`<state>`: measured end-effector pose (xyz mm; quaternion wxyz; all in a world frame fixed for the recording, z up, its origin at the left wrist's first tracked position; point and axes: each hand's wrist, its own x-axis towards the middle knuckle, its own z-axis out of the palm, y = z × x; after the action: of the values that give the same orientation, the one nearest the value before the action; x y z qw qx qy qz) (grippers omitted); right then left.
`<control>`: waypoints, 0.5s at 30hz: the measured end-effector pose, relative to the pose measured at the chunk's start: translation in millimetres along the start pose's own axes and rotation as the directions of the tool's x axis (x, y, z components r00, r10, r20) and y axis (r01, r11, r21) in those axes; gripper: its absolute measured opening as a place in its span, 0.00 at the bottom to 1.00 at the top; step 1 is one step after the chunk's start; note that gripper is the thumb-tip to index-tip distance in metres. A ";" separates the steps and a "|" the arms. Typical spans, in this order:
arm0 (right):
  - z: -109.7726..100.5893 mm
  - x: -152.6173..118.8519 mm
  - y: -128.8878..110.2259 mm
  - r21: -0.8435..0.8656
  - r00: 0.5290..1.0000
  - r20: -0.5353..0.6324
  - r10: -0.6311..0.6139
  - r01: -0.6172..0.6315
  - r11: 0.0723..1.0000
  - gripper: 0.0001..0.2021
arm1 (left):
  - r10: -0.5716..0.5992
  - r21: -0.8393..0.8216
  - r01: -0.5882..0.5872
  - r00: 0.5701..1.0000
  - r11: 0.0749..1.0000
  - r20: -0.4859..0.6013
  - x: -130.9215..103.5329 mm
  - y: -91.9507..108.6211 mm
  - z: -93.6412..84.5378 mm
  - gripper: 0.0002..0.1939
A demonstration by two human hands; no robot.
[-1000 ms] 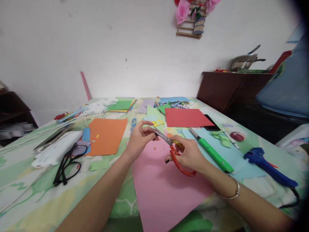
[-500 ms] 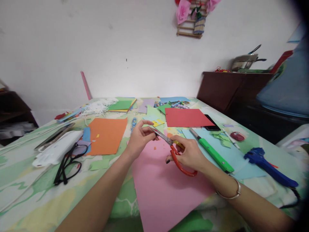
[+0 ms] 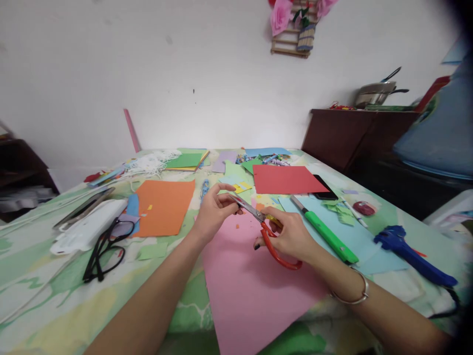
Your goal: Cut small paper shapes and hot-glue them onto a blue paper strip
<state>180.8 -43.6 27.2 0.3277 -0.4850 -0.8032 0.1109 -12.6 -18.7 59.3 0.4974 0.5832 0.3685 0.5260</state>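
Note:
My right hand (image 3: 290,234) is closed round the red handles of a pair of scissors (image 3: 272,244), whose metal blades point up and left. At the blade tips, my left hand (image 3: 218,207) has its fingers pinched together; whatever lies between them is too small to make out. Both hands are held over a pink sheet of paper (image 3: 258,291) that reaches past the table's front edge. Tiny orange scraps lie on the sheet under the blades.
Left are an orange sheet (image 3: 162,209), black glasses (image 3: 107,251) and a white power strip (image 3: 88,227). On the right lie a green utility knife (image 3: 328,236), a red sheet (image 3: 286,179), a dark phone (image 3: 327,190) and a blue glue gun (image 3: 414,254). White string (image 3: 151,165) is heaped behind.

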 end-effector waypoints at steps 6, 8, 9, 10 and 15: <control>-1.3 0.2 -0.6 -0.008 1.000 -0.003 -0.004 0.004 1.000 0.19 | 0.013 -0.009 -0.013 1.000 1.000 0.008 1.5 -3.8 -1.9 0.17; -1.5 0.2 -0.4 -0.012 1.000 -0.008 -0.002 0.002 1.000 0.18 | 0.017 -0.008 -0.017 1.000 1.000 0.008 1.7 -4.3 -2.3 0.17; -1.5 0.2 -0.2 -0.015 1.000 -0.009 -0.002 0.002 1.000 0.18 | 0.019 -0.007 -0.019 1.000 1.000 0.008 1.8 -4.5 -2.5 0.17; -1.5 0.3 0.0 -0.018 1.000 -0.010 -0.003 0.003 1.000 0.18 | 0.022 -0.006 -0.022 1.000 1.000 0.008 1.9 -4.8 -2.7 0.17; -2.1 0.2 0.7 -0.030 1.000 -0.018 -0.012 0.012 0.999 0.17 | 0.033 -0.013 -0.032 0.999 0.999 0.018 2.6 -7.3 -4.4 0.18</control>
<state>182.5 -43.4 28.6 0.3286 -0.4860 -0.8046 0.0925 -15.8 -13.6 52.7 0.4959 0.5907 0.3509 0.5310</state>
